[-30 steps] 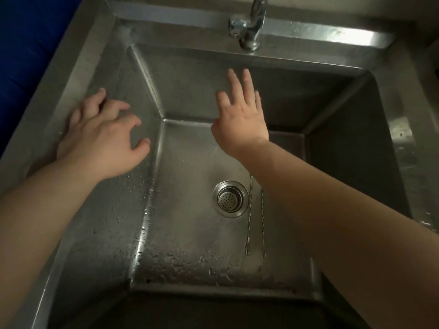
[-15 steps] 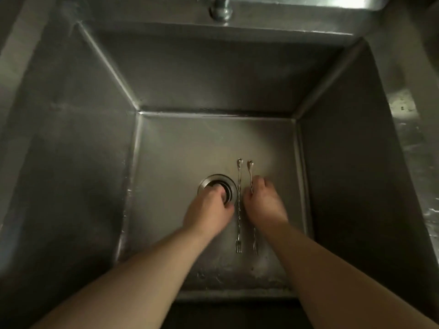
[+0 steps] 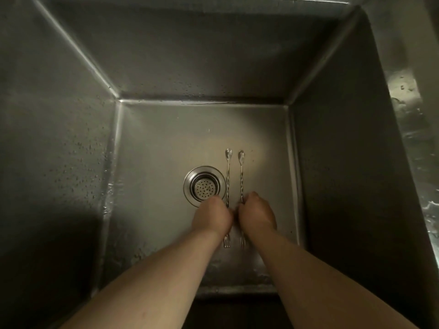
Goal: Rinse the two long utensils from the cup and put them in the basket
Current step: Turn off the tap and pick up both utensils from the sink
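Sink point(image 3: 78, 143): steel basin, deep, walls beaded with drops; no water stream in view.
Drain point(image 3: 204, 186): round strainer on the sink floor, just left of the utensils.
Left utensil point(image 3: 228, 176): long twisted stem, spoon end far from the person, small fork end near; lies flat on the sink floor, its stem grazing the drain's rim.
Right utensil point(image 3: 241, 176): same make, parallel to the first and just beside it, not touching.
Left hand point(image 3: 211, 216): curled down over the middle of the left utensil, fingers narrow; whether the stem is actually pinched cannot be told, as the fingertips are hidden.
Right hand point(image 3: 257, 213): curled likewise over the right utensil; grip also cannot be told.
Cup, basket, tap: not in view.
Step in hand (judged): lifting both utensils off the sink floor, one per hand.
Method advised: thin stems on flat wet steel are hard to pinch; roll or tip one end up with a fingertip, then close thumb and forefinger around the twisted part, where it slips least.
Caution: keep the left stem clear of the drain; lift level so neither drops.
Remaining: rinse, then basket.
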Tool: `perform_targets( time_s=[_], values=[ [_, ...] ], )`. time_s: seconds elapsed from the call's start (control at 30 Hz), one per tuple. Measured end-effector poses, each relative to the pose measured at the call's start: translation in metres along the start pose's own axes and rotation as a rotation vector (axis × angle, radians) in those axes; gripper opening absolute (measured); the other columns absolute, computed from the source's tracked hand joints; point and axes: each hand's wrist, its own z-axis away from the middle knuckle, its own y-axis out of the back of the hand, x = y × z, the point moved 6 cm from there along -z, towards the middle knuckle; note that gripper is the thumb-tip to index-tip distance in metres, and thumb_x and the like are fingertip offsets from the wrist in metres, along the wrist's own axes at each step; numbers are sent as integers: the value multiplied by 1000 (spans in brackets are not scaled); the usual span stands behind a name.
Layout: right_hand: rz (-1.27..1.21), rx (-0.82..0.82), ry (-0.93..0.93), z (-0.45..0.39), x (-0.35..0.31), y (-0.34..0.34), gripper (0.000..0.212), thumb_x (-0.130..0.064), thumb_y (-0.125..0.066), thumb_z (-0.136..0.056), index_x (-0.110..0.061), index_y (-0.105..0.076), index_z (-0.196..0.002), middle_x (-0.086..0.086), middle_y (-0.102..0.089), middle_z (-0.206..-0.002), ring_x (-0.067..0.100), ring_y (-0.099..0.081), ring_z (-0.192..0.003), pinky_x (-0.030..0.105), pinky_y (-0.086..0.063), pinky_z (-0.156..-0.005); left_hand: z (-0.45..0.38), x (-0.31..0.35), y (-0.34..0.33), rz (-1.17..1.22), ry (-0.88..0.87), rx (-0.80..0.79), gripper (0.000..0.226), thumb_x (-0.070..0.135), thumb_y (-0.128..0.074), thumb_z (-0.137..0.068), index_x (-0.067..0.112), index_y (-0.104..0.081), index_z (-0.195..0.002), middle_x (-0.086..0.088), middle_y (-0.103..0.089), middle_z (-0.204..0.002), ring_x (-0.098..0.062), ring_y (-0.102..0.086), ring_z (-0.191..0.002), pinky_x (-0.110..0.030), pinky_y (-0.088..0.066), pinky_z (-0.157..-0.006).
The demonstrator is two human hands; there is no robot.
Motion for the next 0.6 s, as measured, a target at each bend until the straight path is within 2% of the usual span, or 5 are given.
perform_targets(
  time_s=[0.17, 0.33, 0.5, 0.6],
  values=[
    [-10, 6, -3, 1, 1, -4, 23, -12, -43, -96, -6, -58, -112, 19, -66, -113, 36, -64, -102, 37, -51, -82, -1, 3, 1, -52, -44, 64, 13, 18, -55, -79, 10, -63, -84, -14, -70, -91, -35, -66, -86, -29, -38, -63],
    [-16, -12, -49, 0, 2, -6, 26, -7, -44, -95, -3, -61, -115, 20, -66, -119, 36, -64, -109, 35, -50, -86, -3, 0, 5, -124, -83, 82, 16, 9, -51, -81, 7, -65, -90, -15, -70, -93, -36, -65, -87, -31, -39, -63],
    [-18, -77, -61, 2, 2, -13, 27, -10, -49, -93, -3, -63, -115, 19, -67, -119, 34, -64, -108, 32, -50, -84, -4, -15, 6, -119, -29, 4, 23, 8, -52, -81, 3, -67, -98, -19, -69, -102, -37, -64, -96, -31, -42, -70],
    [-13, -78, -41, 5, 0, -13, 25, -14, -52, -93, -3, -63, -112, 19, -68, -116, 34, -65, -104, 28, -46, -76, -2, -21, 12, -112, -53, 4, 25, 13, -55, -84, 0, -65, -103, -21, -68, -106, -37, -63, -100, -33, -45, -76]
  ],
)
